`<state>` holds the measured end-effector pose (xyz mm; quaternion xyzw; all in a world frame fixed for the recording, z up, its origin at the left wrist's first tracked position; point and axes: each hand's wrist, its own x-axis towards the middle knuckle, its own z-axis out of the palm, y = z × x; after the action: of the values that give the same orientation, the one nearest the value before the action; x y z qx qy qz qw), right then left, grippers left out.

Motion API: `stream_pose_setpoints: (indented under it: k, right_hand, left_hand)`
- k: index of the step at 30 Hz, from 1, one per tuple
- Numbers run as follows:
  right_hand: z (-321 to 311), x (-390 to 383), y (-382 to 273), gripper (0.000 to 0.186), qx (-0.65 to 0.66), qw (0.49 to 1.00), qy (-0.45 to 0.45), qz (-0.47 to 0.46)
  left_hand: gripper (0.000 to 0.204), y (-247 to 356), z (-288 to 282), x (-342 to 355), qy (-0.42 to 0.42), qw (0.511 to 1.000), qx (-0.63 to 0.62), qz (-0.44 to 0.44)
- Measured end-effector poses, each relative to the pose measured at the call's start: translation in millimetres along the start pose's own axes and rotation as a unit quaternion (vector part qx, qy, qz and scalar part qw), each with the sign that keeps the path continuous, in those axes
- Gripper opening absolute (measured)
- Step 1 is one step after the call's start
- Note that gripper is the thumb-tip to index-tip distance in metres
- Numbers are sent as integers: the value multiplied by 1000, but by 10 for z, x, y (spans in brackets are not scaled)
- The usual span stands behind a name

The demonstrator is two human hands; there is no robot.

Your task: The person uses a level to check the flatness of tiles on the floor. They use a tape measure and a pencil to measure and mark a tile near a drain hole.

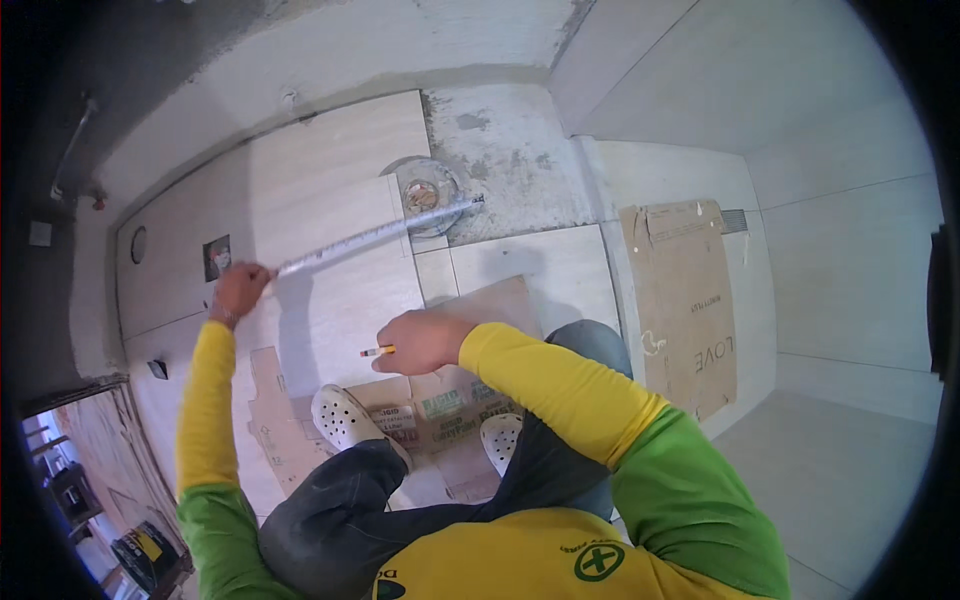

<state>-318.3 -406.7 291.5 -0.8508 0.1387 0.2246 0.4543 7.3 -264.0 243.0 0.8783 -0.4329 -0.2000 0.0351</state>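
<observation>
While your left hand (242,290) is pinching a measuring tape (345,245) stretching over the floor tile (345,315), your right hand (425,341) is gripping a pencil (378,351) in curled fingers.

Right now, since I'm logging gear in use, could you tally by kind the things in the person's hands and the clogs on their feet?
Measuring tape, in the left hand: 1
Pencil, in the right hand: 1
White clogs: 2
Total: 4

Soft light; left wall (60,310) dim; faint shadows on floor tiles (350,310); edges fisheye-bent, corners black.
</observation>
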Motion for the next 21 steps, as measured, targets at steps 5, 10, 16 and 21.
stream_pose_setpoints:
  k: [5,10,16,21]
  right_hand:
    - [3,4,-64,47,-9,1000,-18,-12]
    - [-10,-151,-197,44,50,998,8,-22]
    - [76,-455,179,43,15,998,65,-13]
    - [-83,-606,59,41,7,998,45,50]
  left_hand:
    - [36,640,-427,890,-37,997,55,38]
    - [38,1042,16,1481,-14,999,22,31]
    - [35,1619,875,1735,-44,997,-15,65]
    - [39,1764,1197,1906,-10,996,28,89]
